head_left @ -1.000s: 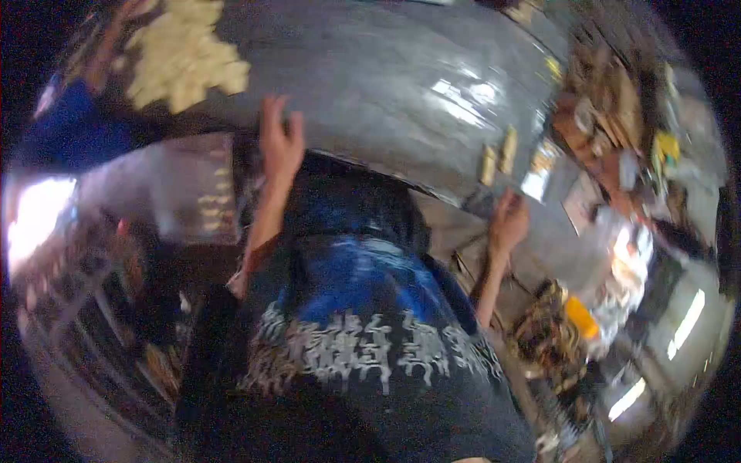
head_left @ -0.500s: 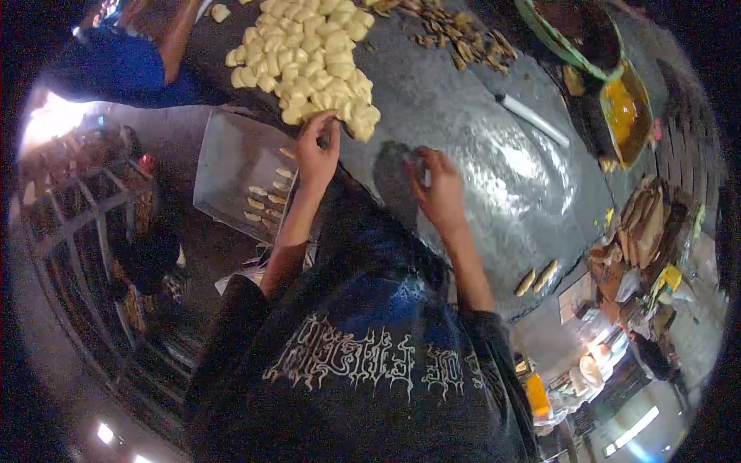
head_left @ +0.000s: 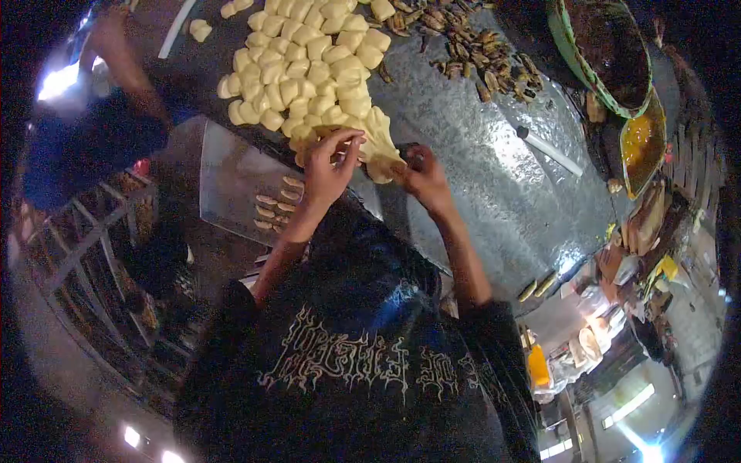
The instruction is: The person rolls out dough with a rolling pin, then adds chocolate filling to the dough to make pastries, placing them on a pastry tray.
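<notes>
A large cluster of pale yellow dough pieces (head_left: 309, 65) lies at the top centre of the dark work surface. At its near corner, my right hand (head_left: 428, 181) has its fingers closed on a piece of dough (head_left: 381, 147), which is stretched out from the cluster. My left hand (head_left: 330, 171) is just left of that piece, over the cluster's near edge. Its thumb and fingertips are brought together in a pinch; whether dough is between them is hidden.
Brown slices (head_left: 482, 58) lie scattered beyond the dough. A white rod (head_left: 552, 150) rests on the right, near a green-rimmed basin (head_left: 563, 42) and a container of orange liquid (head_left: 644, 147). A metal tray (head_left: 224, 185) holds shaped pieces at left. Another person's arm (head_left: 127, 73) is upper left.
My right hand has moved from bare table to the cluster's near corner and taken hold of dough, now stretched toward it. My left hand remains near the edge. The view has shifted slightly.
</notes>
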The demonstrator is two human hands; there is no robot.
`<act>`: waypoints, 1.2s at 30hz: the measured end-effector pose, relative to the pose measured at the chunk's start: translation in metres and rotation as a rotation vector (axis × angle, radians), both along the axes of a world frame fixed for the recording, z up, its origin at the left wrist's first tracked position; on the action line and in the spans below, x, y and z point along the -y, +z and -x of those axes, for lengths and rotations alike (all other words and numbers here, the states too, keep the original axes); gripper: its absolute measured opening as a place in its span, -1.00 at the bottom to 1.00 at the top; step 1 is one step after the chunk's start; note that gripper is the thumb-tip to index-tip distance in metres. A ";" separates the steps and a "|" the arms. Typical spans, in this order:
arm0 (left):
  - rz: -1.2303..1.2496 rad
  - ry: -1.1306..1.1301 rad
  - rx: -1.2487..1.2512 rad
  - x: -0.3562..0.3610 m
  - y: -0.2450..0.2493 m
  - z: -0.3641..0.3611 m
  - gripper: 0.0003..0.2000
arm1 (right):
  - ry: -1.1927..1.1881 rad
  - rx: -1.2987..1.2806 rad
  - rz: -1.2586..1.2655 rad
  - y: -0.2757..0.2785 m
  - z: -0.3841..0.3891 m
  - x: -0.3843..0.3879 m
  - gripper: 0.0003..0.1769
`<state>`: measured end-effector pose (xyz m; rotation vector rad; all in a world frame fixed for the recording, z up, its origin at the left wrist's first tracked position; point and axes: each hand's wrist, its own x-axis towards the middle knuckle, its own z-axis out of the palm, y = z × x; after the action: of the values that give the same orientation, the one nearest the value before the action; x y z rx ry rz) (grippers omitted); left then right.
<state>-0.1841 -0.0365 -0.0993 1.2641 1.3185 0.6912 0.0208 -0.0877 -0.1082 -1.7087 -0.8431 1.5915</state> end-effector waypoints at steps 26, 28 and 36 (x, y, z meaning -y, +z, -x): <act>0.813 -0.114 0.644 0.081 -0.003 -0.104 -0.64 | -0.484 -0.535 0.008 0.079 -0.118 0.185 -0.67; 0.771 -0.151 0.666 0.095 -0.006 -0.118 -0.67 | -0.454 -0.465 -0.020 0.076 -0.125 0.209 -0.69; 0.571 -0.246 0.474 0.161 -0.013 -0.170 -0.56 | -0.344 -0.093 -0.143 0.138 -0.150 0.279 -0.70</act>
<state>-0.0138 -0.1978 -0.1120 0.7193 0.8593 0.3649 0.1708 -0.3665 0.0299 -1.5674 -0.5662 1.3338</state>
